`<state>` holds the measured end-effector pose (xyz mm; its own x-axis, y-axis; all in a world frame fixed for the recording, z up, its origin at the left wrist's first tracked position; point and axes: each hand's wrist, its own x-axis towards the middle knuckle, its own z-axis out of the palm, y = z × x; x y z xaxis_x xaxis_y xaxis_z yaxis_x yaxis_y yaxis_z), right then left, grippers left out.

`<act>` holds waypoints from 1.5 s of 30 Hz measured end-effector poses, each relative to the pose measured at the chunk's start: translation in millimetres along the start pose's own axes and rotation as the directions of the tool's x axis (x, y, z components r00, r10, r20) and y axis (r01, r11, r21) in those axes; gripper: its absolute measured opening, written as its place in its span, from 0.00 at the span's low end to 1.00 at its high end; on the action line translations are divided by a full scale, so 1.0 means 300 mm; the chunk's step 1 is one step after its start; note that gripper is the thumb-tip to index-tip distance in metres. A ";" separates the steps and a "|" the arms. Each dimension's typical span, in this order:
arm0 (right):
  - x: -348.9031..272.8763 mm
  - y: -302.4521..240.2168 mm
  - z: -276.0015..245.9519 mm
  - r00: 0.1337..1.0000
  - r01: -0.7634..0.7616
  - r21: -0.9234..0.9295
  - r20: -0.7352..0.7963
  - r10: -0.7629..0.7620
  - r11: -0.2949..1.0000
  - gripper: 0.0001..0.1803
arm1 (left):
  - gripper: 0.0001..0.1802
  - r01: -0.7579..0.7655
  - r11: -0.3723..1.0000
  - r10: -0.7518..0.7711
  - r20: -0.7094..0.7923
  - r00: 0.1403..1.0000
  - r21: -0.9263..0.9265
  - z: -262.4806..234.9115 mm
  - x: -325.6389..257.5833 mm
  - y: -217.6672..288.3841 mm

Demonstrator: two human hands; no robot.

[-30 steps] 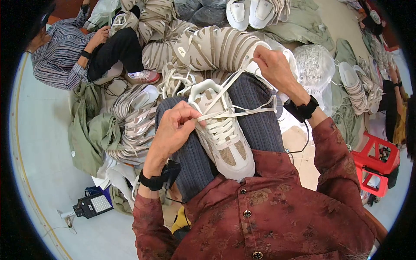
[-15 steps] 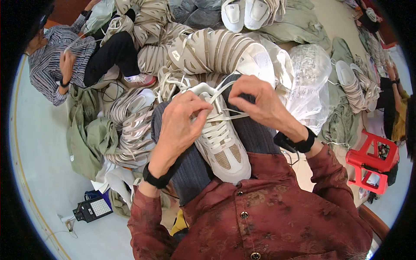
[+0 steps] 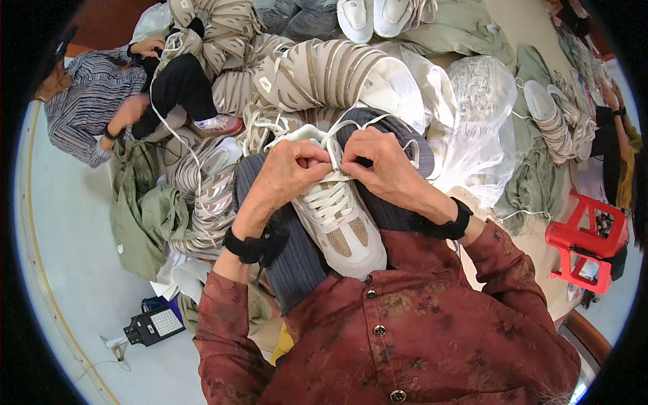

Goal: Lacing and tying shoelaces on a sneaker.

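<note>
On my lap, toe toward me, rests a white and beige sneaker. White shoelace criss-crosses its front, and a loose end loops up past my right hand. My left hand is closed at the sneaker's upper eyelets, thumb and finger pinched on the lace. Opposite it, my right hand pinches the lace too, its fingertips nearly meeting the left ones over the tongue. Both hands hide part of the shoe's collar.
Beyond my knees lies a long row of nested beige shoe uppers. Clear plastic bags lie to its right. A co-worker in a striped shirt sits at far left. At right stands a red stool; at lower left, a lamp panel.
My right hand has come down and left, closer to my left hand at the eyelets. The loose lace now loops above it. The co-worker's hands have moved, drawing out a long lace.
</note>
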<state>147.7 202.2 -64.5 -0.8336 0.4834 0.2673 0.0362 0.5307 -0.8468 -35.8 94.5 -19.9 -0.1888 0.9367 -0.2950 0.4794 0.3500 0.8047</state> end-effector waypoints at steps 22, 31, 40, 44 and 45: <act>0.019 -0.115 0.009 0.991 0.129 -0.188 -0.008 -0.133 0.974 0.03 | 0.07 0.055 0.994 -0.070 -0.161 0.985 -0.098 0.000 0.017 -0.034; 0.042 -0.061 -0.015 0.947 -0.316 0.275 0.143 0.287 0.908 0.04 | 0.08 0.008 0.998 -0.034 -0.407 0.913 -0.064 -0.067 -0.050 -0.055; 0.065 -0.075 -0.104 0.926 -0.370 0.426 0.234 0.295 0.826 0.05 | 0.07 0.173 0.985 -0.115 -0.717 0.688 0.008 -0.280 -0.274 -0.292; 0.072 -0.069 -0.128 0.898 -0.429 0.514 0.335 0.286 0.743 0.06 | 0.07 0.266 0.964 -0.127 -0.830 0.544 0.027 -0.366 -0.405 -0.412; 0.071 -0.063 -0.127 0.898 -0.429 0.512 0.333 0.289 0.744 0.06 | 0.07 0.263 0.964 -0.126 -0.828 0.546 0.026 -0.385 -0.431 -0.431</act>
<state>150.4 229.1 -25.3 -0.9214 0.3553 -0.1578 0.1025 -0.1697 -0.9802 -172.3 -73.1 -26.3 -0.8734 0.4586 0.1638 0.4352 0.5842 0.6850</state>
